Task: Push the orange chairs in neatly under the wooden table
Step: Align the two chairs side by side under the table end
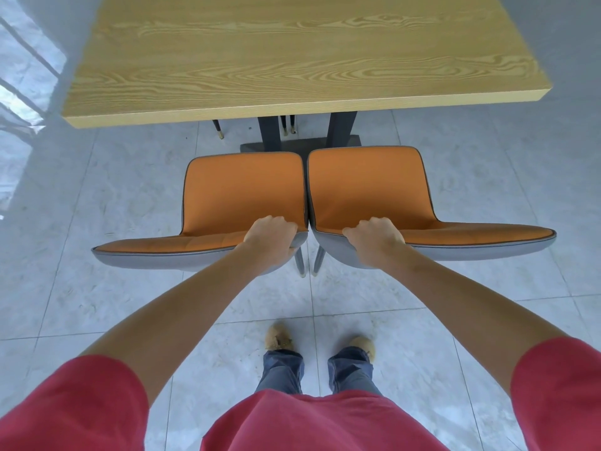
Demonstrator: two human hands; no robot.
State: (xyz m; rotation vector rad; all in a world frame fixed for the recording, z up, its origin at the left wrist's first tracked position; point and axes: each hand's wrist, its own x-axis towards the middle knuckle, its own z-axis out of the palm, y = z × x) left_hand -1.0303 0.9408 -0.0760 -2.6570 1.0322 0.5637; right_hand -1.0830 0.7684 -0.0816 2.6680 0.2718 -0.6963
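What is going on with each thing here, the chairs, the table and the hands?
Left chair: out from under the table, backrest top gripped.
Right chair: out too, side by side with the left one, seats almost touching.
Wooden table: top bare, near edge ahead of the chair seats.
Left hand: closed over the left chair's backrest.
Right hand: closed over the right chair's backrest.

- No text, label, brand, number or sign can be read anywhere in this view, whether on the furniture, on the floor or on the person's clothing.
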